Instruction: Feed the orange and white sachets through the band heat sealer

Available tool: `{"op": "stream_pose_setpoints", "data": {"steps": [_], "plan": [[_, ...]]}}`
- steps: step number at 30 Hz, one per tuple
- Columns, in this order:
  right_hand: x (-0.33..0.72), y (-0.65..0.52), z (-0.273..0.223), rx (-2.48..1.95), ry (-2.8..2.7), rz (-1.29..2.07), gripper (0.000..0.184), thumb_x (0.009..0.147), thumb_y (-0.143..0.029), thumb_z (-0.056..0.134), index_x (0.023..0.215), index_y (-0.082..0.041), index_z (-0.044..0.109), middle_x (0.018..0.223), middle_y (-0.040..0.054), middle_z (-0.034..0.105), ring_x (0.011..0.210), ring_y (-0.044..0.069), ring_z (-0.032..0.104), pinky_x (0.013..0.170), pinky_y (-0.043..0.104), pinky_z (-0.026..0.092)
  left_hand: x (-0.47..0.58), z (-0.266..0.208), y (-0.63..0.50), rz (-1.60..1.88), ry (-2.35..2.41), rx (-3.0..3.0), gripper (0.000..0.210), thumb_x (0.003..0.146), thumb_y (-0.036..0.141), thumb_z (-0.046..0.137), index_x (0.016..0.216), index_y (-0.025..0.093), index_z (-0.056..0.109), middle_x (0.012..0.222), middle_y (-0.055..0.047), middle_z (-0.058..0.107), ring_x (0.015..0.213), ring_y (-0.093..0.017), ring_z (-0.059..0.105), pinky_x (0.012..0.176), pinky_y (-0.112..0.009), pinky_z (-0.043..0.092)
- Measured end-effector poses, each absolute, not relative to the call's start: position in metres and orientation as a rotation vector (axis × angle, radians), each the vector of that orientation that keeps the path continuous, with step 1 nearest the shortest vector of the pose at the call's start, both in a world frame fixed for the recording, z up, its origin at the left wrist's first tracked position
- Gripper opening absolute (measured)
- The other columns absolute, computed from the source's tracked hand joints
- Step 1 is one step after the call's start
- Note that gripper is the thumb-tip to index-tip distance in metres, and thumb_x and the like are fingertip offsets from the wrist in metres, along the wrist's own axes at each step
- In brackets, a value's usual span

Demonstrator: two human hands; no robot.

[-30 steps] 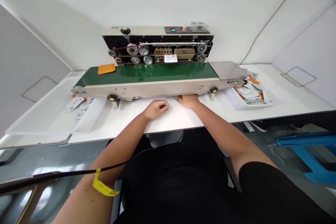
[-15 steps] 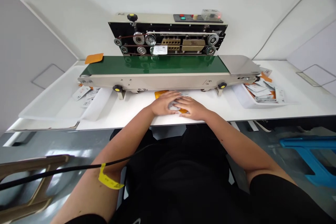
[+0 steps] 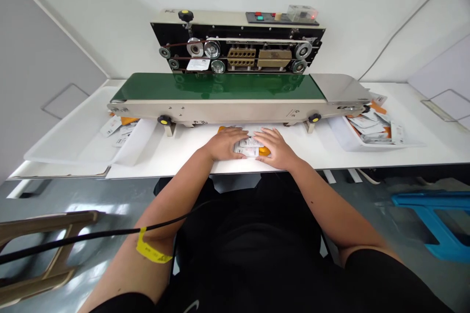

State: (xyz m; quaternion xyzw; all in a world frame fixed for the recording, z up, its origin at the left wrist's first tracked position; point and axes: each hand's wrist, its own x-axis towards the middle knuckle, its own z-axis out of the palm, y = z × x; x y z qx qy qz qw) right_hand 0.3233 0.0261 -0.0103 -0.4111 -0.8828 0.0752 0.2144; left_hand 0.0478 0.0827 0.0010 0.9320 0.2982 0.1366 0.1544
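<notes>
Shifted since the earlier frame, head view: one white packet [image 3: 198,64] sits farther left along the rollers [image 3: 212,49]; the hands lie slightly farther apart. Pile of packets [image 3: 249,142]: small, flat, overlapping, white faces with dark print, orange showing at the edges; located on the white tabletop [image 3: 183,154] before the conveyor [image 3: 235,111]. Left hand [image 3: 226,145], right hand [image 3: 277,149]: half open, fingers curved over opposite ends of the pile; firmness of grip cannot be told.

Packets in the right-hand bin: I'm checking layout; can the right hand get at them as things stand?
Probably yes: no obstacle shows between the right hand and the open bin, though that hand is on other packets and the conveyor overhangs the bin's left part.
</notes>
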Motion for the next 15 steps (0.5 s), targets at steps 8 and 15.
{"op": "stream_pose_setpoints", "data": {"steps": [8,15], "plan": [[0.305,0.032,-0.019,-1.174,-2.384,0.067,0.032,0.099,-0.023,0.058,0.126,-0.031,0.074,0.126,0.0016,0.075,0.135,0.031,0.055,0.126,0.065,0.023,0.049,0.006,0.081,0.470,0.920,2.638,0.052,0.089,0.046,0.071,0.136,0.026,0.064,0.135,-0.008,0.070,0.128,-0.030,0.063,0.112,-0.049,0.044],[0.326,0.032,0.016,-1.079,-2.081,-0.003,0.023,0.099,-0.028,0.058,0.106,-0.026,0.080,0.096,0.0081,0.072,0.092,0.024,0.063,0.091,0.045,0.054,0.046,0.001,0.085,0.406,0.927,2.657,0.087,0.077,0.067,0.077,0.149,0.023,0.054,0.155,-0.014,0.053,0.146,-0.039,0.043,0.119,-0.053,0.035]]}}
